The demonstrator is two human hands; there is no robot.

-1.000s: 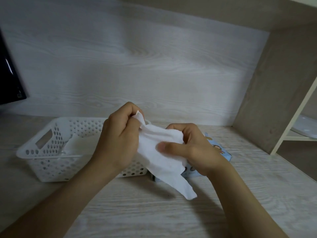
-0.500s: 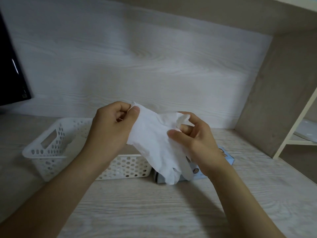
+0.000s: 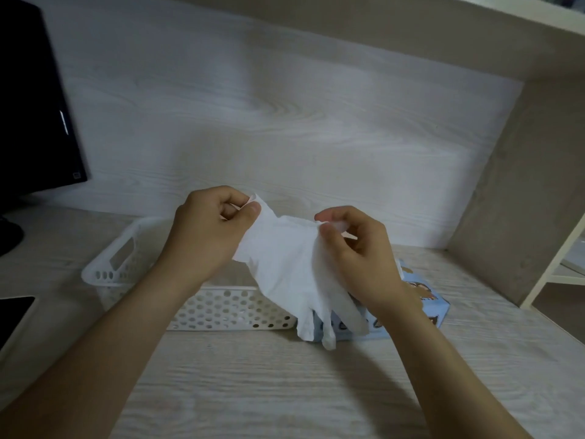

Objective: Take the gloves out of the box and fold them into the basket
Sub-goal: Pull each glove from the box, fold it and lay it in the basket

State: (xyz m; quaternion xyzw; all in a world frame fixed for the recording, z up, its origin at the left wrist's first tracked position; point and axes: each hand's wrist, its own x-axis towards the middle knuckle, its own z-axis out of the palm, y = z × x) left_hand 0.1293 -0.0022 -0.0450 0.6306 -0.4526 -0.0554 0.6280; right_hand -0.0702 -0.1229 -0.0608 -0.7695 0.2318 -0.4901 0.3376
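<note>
The glove [image 3: 285, 264] hangs above the counter [image 3: 285, 391], fingers drooping, its top edge pinched by the left hand [image 3: 205, 236] at 1 corner and the right hand [image 3: 361, 258] at the other. Behind it, near the counter's back edge, the basket [image 3: 228, 308] sits just left of the box [image 3: 424, 302].

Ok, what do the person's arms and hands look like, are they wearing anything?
The left hand and right hand are bare, with no rings or watch visible. The left forearm and right forearm are bare too, with no sleeves in view.
</note>
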